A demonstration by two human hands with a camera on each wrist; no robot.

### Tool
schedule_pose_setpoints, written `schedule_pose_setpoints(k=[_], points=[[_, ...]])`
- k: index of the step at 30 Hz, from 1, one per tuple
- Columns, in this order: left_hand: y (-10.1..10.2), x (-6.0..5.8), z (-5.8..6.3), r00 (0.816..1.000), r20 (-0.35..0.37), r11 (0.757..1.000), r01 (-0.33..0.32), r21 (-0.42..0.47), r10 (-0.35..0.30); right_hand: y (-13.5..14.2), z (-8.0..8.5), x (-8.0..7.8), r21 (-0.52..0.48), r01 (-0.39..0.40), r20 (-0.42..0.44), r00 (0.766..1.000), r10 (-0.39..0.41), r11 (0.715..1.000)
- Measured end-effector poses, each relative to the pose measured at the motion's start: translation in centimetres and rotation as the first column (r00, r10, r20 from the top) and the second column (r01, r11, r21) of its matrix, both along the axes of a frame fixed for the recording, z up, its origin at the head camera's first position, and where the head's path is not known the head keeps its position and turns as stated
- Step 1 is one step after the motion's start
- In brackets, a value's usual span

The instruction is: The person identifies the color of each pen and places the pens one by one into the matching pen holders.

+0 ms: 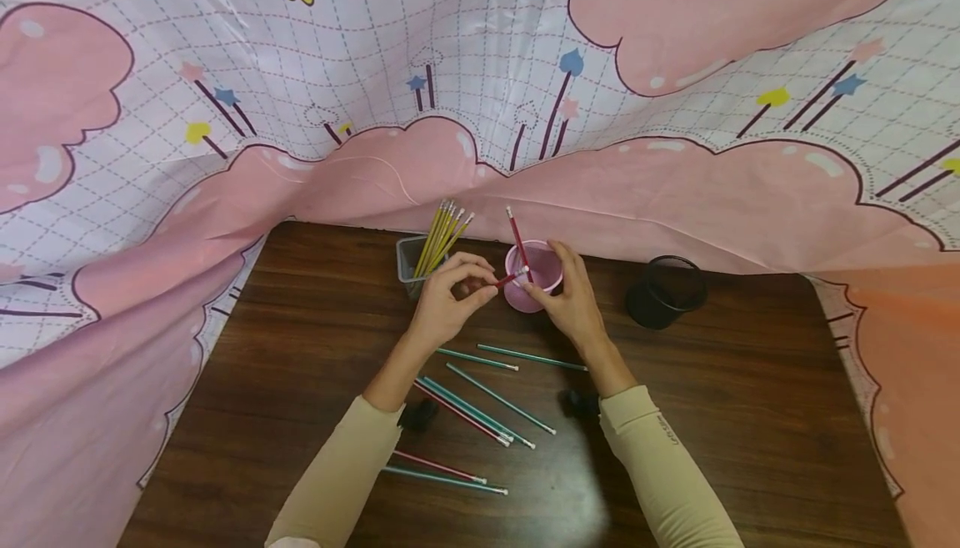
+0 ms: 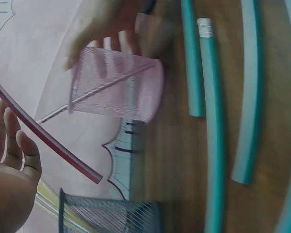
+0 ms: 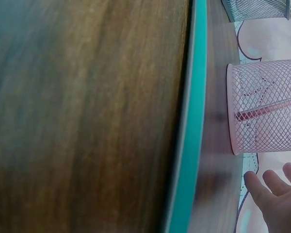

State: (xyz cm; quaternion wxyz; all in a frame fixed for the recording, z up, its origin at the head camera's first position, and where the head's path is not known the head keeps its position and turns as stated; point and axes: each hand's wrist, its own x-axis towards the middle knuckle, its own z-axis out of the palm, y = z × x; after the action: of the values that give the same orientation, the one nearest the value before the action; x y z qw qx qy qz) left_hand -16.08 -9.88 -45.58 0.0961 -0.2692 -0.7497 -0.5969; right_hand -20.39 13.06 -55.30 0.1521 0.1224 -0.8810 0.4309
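Note:
My left hand [image 1: 447,302] pinches a red pencil [image 1: 510,279] between thumb and fingers, its white eraser end pointing right over a pink mesh cup [image 1: 522,299]. In the left wrist view this red pencil [image 2: 51,141] slants down from the fingers. Another red pencil [image 1: 517,235] leans inside the pink cup, its eraser end above the back rim. My right hand [image 1: 573,294] is at the cup's right side, thumb by the front rim and fingers toward the back. The right wrist view shows its fingers [image 3: 276,184] extended and spread beside the cup's mesh [image 3: 269,131].
Left of the pink cup stands a grey mesh holder [image 1: 411,258] with several yellow pencils [image 1: 442,239]. A black mesh cup [image 1: 654,304] stands to the right. Several teal pencils [image 1: 501,398] and red pencils [image 1: 442,466] lie on the brown table [image 1: 300,381]. A patterned cloth [image 1: 637,214] hangs behind.

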Motion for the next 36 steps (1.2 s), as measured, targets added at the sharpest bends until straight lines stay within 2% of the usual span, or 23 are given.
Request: schedule_pose_setpoints(k=[4, 8, 11, 16, 19, 23, 30, 36], points=[[0.7, -1.9, 0.7, 0.999, 0.036, 0.998, 0.008, 0.069, -0.011, 0.2, 0.0, 0.0, 0.005, -0.007, -0.008, 1.0, 0.007, 1.0], [1.2, -3.0, 1.1, 0.999, 0.044, 0.997, -0.002, 0.074, -0.001, 0.2, 0.1, -0.1, 0.002, -0.01, -0.021, 1.0, 0.01, 1.0], [1.5, -3.5, 1.3, 0.999, 0.043, 0.997, -0.008, 0.072, 0.005, 0.3, 0.2, -0.2, -0.003, -0.008, -0.028, 1.0, 0.008, 1.0], [2.3, -4.3, 1.3, 0.997, 0.075, 0.99, 0.021, 0.139, -0.032, 0.3, 0.1, -0.2, 0.002, -0.013, -0.026, 1.0, 0.013, 1.0], [2.8, -4.7, 1.4, 0.995, 0.092, 0.989, 0.018, 0.149, -0.032, 0.3, 0.1, -0.1, 0.003, -0.011, -0.022, 1.0, 0.011, 1.0], [3.7, -5.2, 2.0, 0.997, 0.079, 0.99, -0.008, 0.137, -0.003, 0.3, 0.1, -0.1, 0.008, -0.005, -0.023, 1.0, 0.005, 1.0], [5.0, -6.4, 3.1, 0.999, 0.037, 0.984, -0.014, 0.18, 0.008, 0.4, 0.2, -0.1, -0.004, -0.013, -0.04, 0.999, 0.013, 1.0], [5.9, -6.9, 3.0, 0.995, 0.102, 0.974, -0.013, 0.227, -0.011, 0.4, 0.1, -0.1, -0.007, -0.029, -0.039, 0.999, 0.029, 1.0]])
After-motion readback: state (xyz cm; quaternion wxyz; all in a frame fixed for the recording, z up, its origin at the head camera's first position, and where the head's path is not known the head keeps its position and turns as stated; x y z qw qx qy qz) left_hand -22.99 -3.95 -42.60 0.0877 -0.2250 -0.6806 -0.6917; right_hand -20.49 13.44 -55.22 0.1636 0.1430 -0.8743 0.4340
